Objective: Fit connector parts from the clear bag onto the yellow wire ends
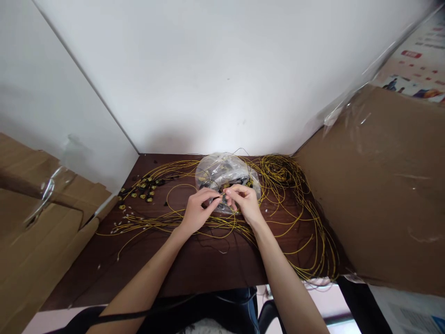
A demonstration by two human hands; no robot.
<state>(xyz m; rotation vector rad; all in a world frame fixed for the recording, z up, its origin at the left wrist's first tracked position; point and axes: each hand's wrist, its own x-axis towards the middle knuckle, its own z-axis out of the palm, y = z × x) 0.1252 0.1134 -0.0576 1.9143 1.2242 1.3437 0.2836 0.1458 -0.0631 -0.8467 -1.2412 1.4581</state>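
Observation:
In front of me my left hand (199,209) pinches a thin yellow cable (223,195) with something small and dark at the fingertips. Close beside it, my right hand (244,202) is closed in a pinch around the same cable, the two sets of fingertips almost touching. What exactly the dark part is cannot be made out. Just behind both hands lies a clear plastic bag (222,163) with black and yellow small parts inside. Below the hands a bundle of yellow cables (156,222) runs across the table, its whitish ends pointing left.
Several black-and-yellow connectors (148,188) on cables are grouped at the left of the dark brown table (208,273). A tangled coil of yellow cable (280,170) lies at the back right. Cardboard (45,222) flanks the left, and a large cardboard box (378,185) the right. A white wall (222,79) stands behind.

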